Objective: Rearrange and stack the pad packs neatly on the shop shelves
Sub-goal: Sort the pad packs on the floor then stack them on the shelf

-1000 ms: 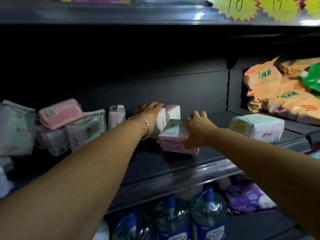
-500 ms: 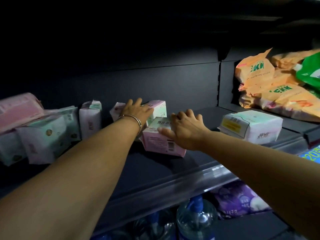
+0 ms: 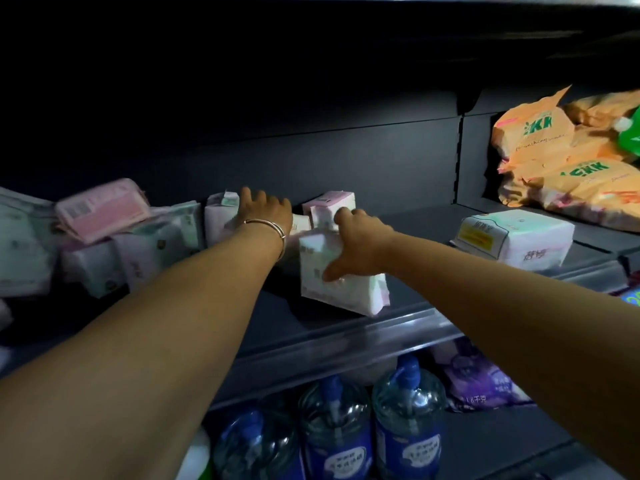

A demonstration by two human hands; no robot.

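On the dark shelf (image 3: 346, 327) my right hand (image 3: 360, 244) grips a white and pink pad pack (image 3: 343, 278), thumb on its front face, fingers over its top; the pack stands tilted near the shelf's front. My left hand (image 3: 266, 213), with a bracelet on the wrist, rests on small pad packs (image 3: 221, 216) at the back. A pink-topped pack (image 3: 330, 206) stands upright behind my right hand. A heap of pink and green pad packs (image 3: 104, 237) lies at the left. One white pack with a yellow label (image 3: 512, 237) lies flat at the right.
Orange bags (image 3: 568, 168) are piled at the back right on a neighbouring shelf. Below the shelf stand several blue-capped water bottles (image 3: 408, 424) and a purple pack (image 3: 481, 379). The shelf's front lip runs across the middle of the view.
My right hand has tipped the pack from lying flat up onto its edge and drawn it toward the shelf's front. My left hand has shifted slightly left along the back packs.
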